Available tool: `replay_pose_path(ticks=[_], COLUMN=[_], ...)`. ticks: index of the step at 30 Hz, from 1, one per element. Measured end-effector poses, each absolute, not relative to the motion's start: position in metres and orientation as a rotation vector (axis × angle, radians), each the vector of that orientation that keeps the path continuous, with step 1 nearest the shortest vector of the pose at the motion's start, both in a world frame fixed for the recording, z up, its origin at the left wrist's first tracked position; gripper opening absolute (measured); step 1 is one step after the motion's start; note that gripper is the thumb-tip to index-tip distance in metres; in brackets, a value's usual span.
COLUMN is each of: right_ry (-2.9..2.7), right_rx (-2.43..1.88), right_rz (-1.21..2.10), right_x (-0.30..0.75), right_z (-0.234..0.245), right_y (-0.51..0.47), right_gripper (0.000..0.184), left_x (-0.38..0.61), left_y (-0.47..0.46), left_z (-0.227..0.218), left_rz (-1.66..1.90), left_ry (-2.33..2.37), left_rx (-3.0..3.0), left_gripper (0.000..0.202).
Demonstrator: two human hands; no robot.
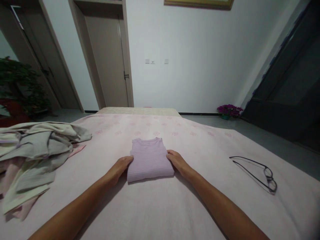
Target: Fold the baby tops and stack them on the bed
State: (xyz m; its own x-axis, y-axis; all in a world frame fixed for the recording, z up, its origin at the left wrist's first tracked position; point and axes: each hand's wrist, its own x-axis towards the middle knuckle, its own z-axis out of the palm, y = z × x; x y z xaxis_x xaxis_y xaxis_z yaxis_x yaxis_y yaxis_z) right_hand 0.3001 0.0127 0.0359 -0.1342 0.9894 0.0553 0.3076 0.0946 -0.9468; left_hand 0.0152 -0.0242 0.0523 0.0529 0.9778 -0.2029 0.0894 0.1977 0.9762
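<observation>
A lilac ribbed shirt (150, 161), folded into a compact block with its neckline at the far side, lies on the pink-and-white cloth (160, 210). My left hand (122, 166) holds its left side, thumb on top and the other fingers mostly hidden below the edge. On the opposite side my right hand (178, 161) grips the right edge in the same way, its fingertips partly out of sight. The shirt's near edge is a thick fold.
Crumpled grey, cream and pink clothes (42, 150) are heaped at the left. Black-framed glasses (268, 176) rest on the cloth at the right, temples unfolded. Beyond the far edge are a closed door (107, 60) and purple flowers (229, 110) on the floor.
</observation>
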Motion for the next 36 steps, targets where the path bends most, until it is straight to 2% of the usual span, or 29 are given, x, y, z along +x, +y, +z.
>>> replay_pose_path(ticks=[4, 9, 13, 16, 20, 22, 24, 28, 32, 36], right_ry=[-1.707, -1.899, -1.908, -1.862, -1.967, -2.065, -2.174, -2.347, -2.445, -2.499], right_rx=[-1.465, -1.708, -1.727, -1.658, -1.436, -1.305, -1.186, -1.040, -1.012, -1.017], right_rz=[0.797, 0.510, 0.331, 0.236, 0.201, 0.227, 0.265, 0.338, 0.345, 0.330], right_x=[0.297, 0.299, 0.300, 0.302, 0.309, 0.317, 0.326, 0.344, 0.355, 0.357], right_z=[0.035, 0.036, 0.031, 0.025, 0.022, 0.022, 0.024, 0.028, 0.028, 0.028], right_y=[0.016, 0.012, 0.009, 0.009, 0.011, 0.012, 0.012, 0.013, 0.014, 0.014], right_gripper=[0.037, 0.030, 0.036, 0.042, 0.018, 0.016, 0.024, 0.047, 0.059, 0.064], left_x=[0.013, 0.007, 0.003, -0.001, -0.012, -0.019, -0.027, -0.041, -0.049, -0.053], left_y=[-0.007, 0.015, 0.014, 0.008, 0.003, 0.002, 0.001, -0.002, -0.001, 0.000], left_z=[0.043, 0.034, 0.034, 0.031, 0.023, 0.022, 0.026, 0.039, 0.043, 0.035], left_rz=[1.067, 0.854, 0.730, 0.789, 0.953, 0.905, 0.814, 0.572, 0.410, 0.366], left_ry=[1.409, 1.716, 1.885, 2.027, 1.626, 1.396, 1.312, 1.316, 1.281, 1.273], left_rx=[1.303, 1.673, 1.764, 1.919, 2.295, 2.427, 2.487, 2.524, 2.573, 2.642], left_gripper=[0.054, 0.045, 0.035, 0.035, 0.021, 0.025, 0.031, 0.045, 0.066, 0.076])
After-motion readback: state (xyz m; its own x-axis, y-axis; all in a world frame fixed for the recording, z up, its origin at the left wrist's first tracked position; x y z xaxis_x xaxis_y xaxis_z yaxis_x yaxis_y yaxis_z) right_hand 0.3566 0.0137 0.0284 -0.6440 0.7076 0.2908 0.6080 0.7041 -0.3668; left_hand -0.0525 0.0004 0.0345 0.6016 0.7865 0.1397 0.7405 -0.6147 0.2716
